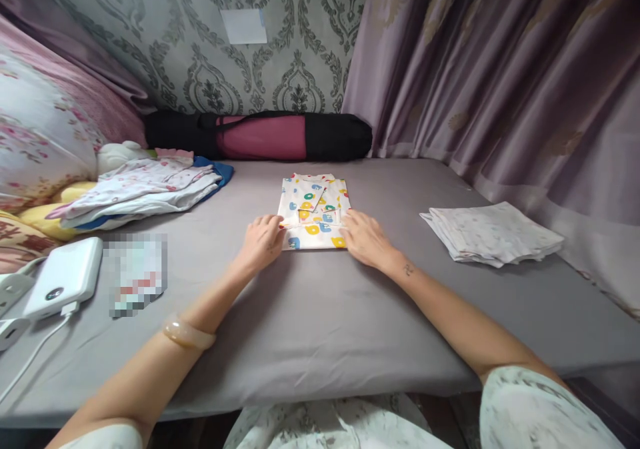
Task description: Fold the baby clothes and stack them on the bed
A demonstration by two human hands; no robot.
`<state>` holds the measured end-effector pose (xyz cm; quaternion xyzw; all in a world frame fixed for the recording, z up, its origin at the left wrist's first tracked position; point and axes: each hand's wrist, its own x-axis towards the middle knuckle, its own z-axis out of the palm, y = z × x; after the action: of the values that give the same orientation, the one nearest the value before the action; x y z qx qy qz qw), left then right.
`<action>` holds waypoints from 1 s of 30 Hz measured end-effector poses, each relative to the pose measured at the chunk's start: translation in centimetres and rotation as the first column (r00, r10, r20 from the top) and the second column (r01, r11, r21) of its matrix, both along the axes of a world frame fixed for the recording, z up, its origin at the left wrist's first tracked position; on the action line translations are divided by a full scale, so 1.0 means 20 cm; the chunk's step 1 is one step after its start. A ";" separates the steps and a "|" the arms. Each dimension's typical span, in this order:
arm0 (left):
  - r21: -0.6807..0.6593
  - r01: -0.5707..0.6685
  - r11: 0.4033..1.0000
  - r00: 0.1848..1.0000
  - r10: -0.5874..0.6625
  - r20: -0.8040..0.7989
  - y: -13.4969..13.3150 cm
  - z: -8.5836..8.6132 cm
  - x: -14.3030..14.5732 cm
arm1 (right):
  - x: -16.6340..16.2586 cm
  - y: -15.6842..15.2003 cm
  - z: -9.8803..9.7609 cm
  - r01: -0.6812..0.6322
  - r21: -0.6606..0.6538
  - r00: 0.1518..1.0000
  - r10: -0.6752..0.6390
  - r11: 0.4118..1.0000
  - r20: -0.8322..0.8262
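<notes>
A small white shirt (315, 199) printed with yellow, blue and green figures lies folded into a neat rectangle in the middle of the bed. Its sleeves are folded in over the body, and a fold crosses its near part. My left hand (263, 241) is at the left edge of that fold, fingers bent and closed on the cloth. At the opposite edge, my right hand (369, 237) pinches the fabric in the same way. The fingertips are partly hidden against the cloth.
A stack of folded pale cloths (495, 234) lies on the right. Left are piled clothes (145, 185), a white power bank (70, 275) with a cable and a blurred packet (140, 272). A black and maroon long bag (260, 135) lies along the wall; curtains (450, 55) hang right.
</notes>
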<state>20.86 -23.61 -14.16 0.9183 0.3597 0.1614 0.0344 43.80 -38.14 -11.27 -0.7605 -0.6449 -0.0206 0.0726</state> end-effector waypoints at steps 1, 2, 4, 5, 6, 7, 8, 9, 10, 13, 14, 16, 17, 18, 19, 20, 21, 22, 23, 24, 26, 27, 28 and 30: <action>-0.009 0.046 0.999 0.999 -0.046 -0.017 -0.03 0.01 0.05 | -0.03 0.03 -0.01 -0.104 -0.012 0.995 0.104 0.995 -0.002; -0.021 0.095 0.995 0.994 -0.096 -0.047 -0.05 0.01 0.10 | -0.06 0.06 -0.03 -0.181 -0.038 0.983 0.181 0.983 -0.012; -0.045 0.110 0.993 0.986 -0.115 -0.119 -0.09 0.00 0.19 | -0.09 0.12 -0.08 -0.248 -0.097 0.969 0.245 0.964 -0.038; -0.050 0.101 0.994 0.983 -0.107 -0.148 -0.11 -0.01 0.22 | -0.10 0.15 -0.10 -0.254 -0.121 0.967 0.249 0.960 -0.049; -0.050 0.084 0.995 0.982 -0.091 -0.168 -0.12 -0.02 0.25 | -0.11 0.17 -0.12 -0.255 -0.139 0.967 0.249 0.957 -0.058; -0.053 0.067 0.996 0.980 -0.076 -0.185 -0.12 -0.03 0.28 | -0.11 0.19 -0.13 -0.257 -0.152 0.966 0.250 0.954 -0.064; -0.060 0.053 0.997 0.978 -0.064 -0.199 -0.13 -0.04 0.29 | -0.10 0.20 -0.14 -0.264 -0.163 0.964 0.255 0.951 -0.071; -0.072 0.042 0.997 0.975 -0.057 -0.214 -0.13 -0.06 0.30 | -0.10 0.20 -0.15 -0.271 -0.172 0.962 0.261 0.947 -0.079; -0.088 0.034 0.996 0.972 -0.054 -0.231 -0.13 -0.07 0.30 | -0.10 0.20 -0.15 -0.277 -0.179 0.960 0.265 0.944 -0.089; -0.127 0.025 0.992 0.960 -0.059 -0.275 -0.13 -0.08 0.29 | -0.09 0.19 -0.16 -0.281 -0.187 0.957 0.261 0.941 -0.125; -0.132 0.024 0.991 0.957 -0.060 -0.282 -0.13 -0.07 0.29 | -0.09 0.19 -0.16 -0.280 -0.184 0.957 0.258 0.942 -0.134; -0.138 0.021 0.990 0.955 -0.061 -0.290 -0.13 -0.06 0.29 | -0.09 0.19 -0.16 -0.278 -0.179 0.956 0.253 0.944 -0.148; -0.139 0.017 0.990 0.955 -0.058 -0.292 -0.13 -0.06 0.29 | -0.09 0.19 -0.16 -0.277 -0.178 0.956 0.251 0.944 -0.153; -0.140 0.014 0.990 0.954 -0.055 -0.294 -0.13 -0.06 0.29 | -0.09 0.19 -0.16 -0.276 -0.178 0.955 0.250 0.944 -0.158; -0.142 0.011 0.990 0.954 -0.053 -0.296 -0.14 -0.05 0.29 | -0.09 0.19 -0.16 -0.277 -0.179 0.955 0.249 0.944 -0.162; -0.143 0.010 0.990 0.954 -0.052 -0.296 -0.14 -0.05 0.29 | -0.09 0.19 -0.16 -0.278 -0.182 0.954 0.249 0.943 -0.167; -0.143 0.012 0.990 0.955 -0.053 -0.292 -0.14 -0.05 0.29 | -0.09 0.19 -0.15 -0.278 -0.183 0.953 0.247 0.943 -0.173; -0.139 0.017 0.990 0.957 -0.056 -0.283 -0.13 -0.05 0.28 | -0.09 0.19 -0.15 -0.270 -0.181 0.955 0.239 0.946 -0.175; -0.128 0.024 0.992 0.961 -0.058 -0.269 -0.13 -0.06 0.28 | -0.09 0.18 -0.15 -0.254 -0.173 0.959 0.225 0.952 -0.172; -0.110 0.031 0.993 0.966 -0.058 -0.252 -0.13 -0.06 0.27 | -0.09 0.17 -0.14 -0.231 -0.158 0.965 0.205 0.960 -0.163; -0.069 0.044 0.997 0.974 -0.058 -0.217 -0.12 -0.08 0.25 | -0.08 0.16 -0.14 -0.177 -0.123 0.977 0.159 0.977 -0.140; -0.058 0.049 0.997 0.977 -0.059 -0.205 -0.12 -0.09 0.24 | -0.08 0.15 -0.14 -0.154 -0.116 0.982 0.138 0.981 -0.132; -0.056 0.051 0.997 0.979 -0.061 -0.195 -0.12 -0.10 0.23 | -0.08 0.15 -0.14 -0.138 -0.121 0.984 0.122 0.983 -0.131; -0.070 0.049 0.996 0.981 -0.062 -0.182 -0.11 -0.12 0.23 | -0.08 0.14 -0.15 -0.120 -0.154 0.985 0.098 0.981 -0.143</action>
<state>25.38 -25.76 -16.61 0.9374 0.3407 0.0629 0.0355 42.24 -35.33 -14.34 -0.7271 -0.6787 0.0873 0.0552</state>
